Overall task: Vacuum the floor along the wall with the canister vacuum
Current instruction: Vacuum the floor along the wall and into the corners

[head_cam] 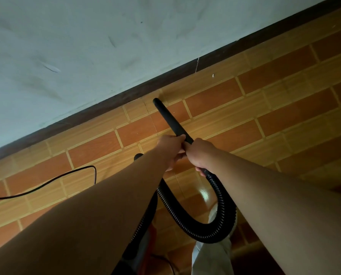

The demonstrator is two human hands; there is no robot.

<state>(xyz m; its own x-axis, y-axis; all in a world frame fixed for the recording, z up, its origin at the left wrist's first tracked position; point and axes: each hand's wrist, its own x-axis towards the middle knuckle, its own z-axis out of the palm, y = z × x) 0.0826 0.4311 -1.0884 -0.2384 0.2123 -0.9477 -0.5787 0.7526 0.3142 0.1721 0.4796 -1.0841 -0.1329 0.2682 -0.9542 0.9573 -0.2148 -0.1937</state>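
A black vacuum wand (pixel 168 118) slants down to the orange tiled floor (pixel 264 108), its tip close to the dark skirting board (pixel 110 102) under the pale wall (pixel 86 46). My left hand (pixel 170 148) grips the wand's near end. Right behind it, my right hand (pixel 200 153) grips the cuff where the black ribbed hose (pixel 221 221) begins. The hose loops down and back to the canister (pixel 139 247), which is mostly hidden under my left forearm.
A thin black power cord (pixel 52 180) curves across the floor at the left. A small white speck (pixel 212 75) lies on the floor near the skirting, further right. A white trouser leg (pixel 211 255) shows at the bottom.
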